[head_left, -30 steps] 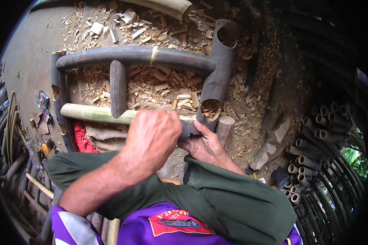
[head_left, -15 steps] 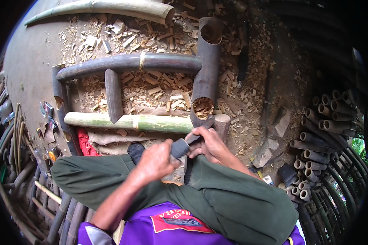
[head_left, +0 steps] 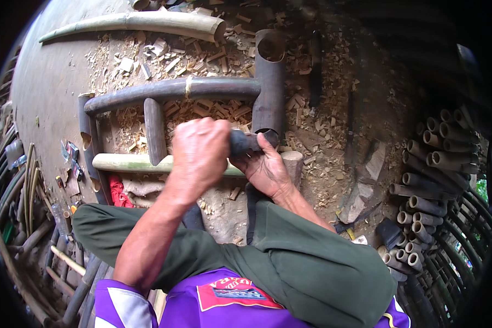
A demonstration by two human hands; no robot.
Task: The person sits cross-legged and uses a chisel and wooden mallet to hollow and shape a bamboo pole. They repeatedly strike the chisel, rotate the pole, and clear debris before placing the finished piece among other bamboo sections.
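Covering the floor (head_left: 49,109): pale wood chips (head_left: 127,64)
Bamboo frame (head_left: 175,87): smooth, dark poles (one rail (head_left: 128,162) paler)
Tool (head_left: 238,143): at the frame's near-right corner, left hand (head_left: 199,150) fisted round it, right hand (head_left: 268,172) pinching

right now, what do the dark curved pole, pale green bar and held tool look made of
The dark curved pole looks like bamboo, smooth and dark: a pale ring like a joint crosses it. The pale green bar is probably bamboo too, with smooth green and cream skin. The held tool shows a matt grey cylinder, perhaps wrapped or rubbery; too little shows to tell.
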